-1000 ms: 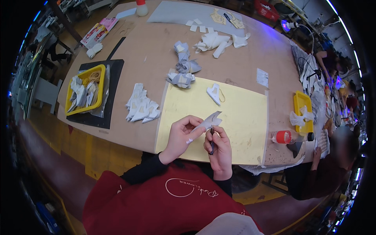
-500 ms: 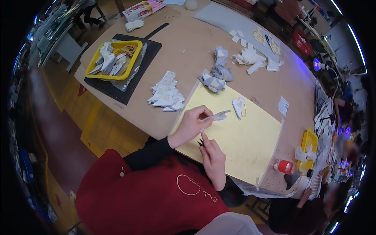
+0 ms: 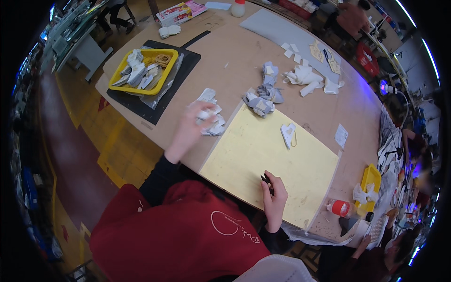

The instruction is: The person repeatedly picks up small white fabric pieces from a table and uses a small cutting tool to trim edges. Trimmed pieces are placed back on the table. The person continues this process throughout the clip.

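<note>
My left hand [image 3: 187, 130], smeared by motion, reaches over a pile of white cut pieces [image 3: 206, 96] on the table. Its thumb and fingers look spread apart, and no piece shows clearly between them. Near the front edge of a yellow sheet [image 3: 277, 155], my right hand [image 3: 276, 197] is closed around small black-tipped snips [image 3: 266, 179], points up. One white cut piece with a thin yellow loop [image 3: 288, 135] lies on the sheet. Bundles of grey cut pieces [image 3: 259, 104] sit at the sheet's far left corner.
At the far left a yellow tray [image 3: 162, 84] of pieces and rubber bands stands on a black board [image 3: 188, 63]. White scraps [image 3: 303, 77] lie farther back. A red-labelled bottle [image 3: 340, 207] and another yellow tray [image 3: 371, 177] are at the right, near a co-worker.
My left hand has moved left from the yellow sheet to the white pile; the pale piece it held is no longer distinct. My right hand has shifted slightly right, still with the snips.
</note>
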Motion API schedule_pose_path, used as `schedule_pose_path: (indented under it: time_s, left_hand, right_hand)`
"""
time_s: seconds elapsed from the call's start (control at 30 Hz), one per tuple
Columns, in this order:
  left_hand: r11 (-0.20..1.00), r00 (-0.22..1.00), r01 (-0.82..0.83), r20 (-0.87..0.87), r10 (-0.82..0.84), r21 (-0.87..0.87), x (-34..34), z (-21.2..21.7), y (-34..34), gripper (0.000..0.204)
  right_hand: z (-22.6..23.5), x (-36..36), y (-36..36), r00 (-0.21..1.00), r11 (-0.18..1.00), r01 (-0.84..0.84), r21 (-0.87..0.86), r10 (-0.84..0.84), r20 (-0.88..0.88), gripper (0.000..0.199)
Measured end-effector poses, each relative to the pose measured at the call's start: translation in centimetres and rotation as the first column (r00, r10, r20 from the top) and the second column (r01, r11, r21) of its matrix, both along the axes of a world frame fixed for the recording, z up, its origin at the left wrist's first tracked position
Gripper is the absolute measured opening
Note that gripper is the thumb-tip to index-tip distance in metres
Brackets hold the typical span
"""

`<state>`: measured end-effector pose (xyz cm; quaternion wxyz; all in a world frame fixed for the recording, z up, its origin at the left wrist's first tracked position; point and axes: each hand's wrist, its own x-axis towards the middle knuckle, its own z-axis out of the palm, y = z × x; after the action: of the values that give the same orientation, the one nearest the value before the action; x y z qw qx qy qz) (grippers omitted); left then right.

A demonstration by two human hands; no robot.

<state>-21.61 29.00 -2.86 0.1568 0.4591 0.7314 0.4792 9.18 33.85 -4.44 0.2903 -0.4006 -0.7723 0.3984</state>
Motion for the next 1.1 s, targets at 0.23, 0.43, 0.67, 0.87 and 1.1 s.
schedule_pose_path:
  time_s: [0.23, 0.43, 0.67, 0.87, 1.1]
  left_hand:
    - [0.644, 0.435, 0.753, 0.633, -0.641, 0.134, 12.1, -0.2, 2.6, 0.040]
    - [0.674, 0.486, 0.736, 0.645, -0.590, 0.061, 12.7, -1.1, 3.0, 0.040]
    - [0.783, 0.621, 0.613, 0.548, -0.560, 0.106, 11.8, -0.5, 2.1, 0.034]
    - [0.956, 0.668, 0.139, 0.688, -0.284, 0.259, 6.9, -0.9, 3.6, 0.035]
    - [0.956, 0.897, 0.129, 0.380, -0.226, 0.264, 2.7, 1.9, 7.8, 0.030]
  right_hand:
    - [-0.5, 0.0, -0.3, 0.996, 0.920, 0.083, 0.383, -0.072, -0.044, 0.035]
    - [-1.2, 0.9, -1.0, 0.993, 0.941, 0.114, 0.317, -0.111, -0.028, 0.033]
    - [-0.8, 0.2, -0.5, 0.999, 0.934, 0.038, 0.356, -0.034, -0.017, 0.030]
    - [-0.6, 1.3, 0.6, 0.989, 0.944, 0.147, 0.296, -0.147, -0.022, 0.028]
    - [-3.9, 3.1, 1.7, 0.945, 0.944, 0.327, 0.045, -0.327, -0.001, 0.026]
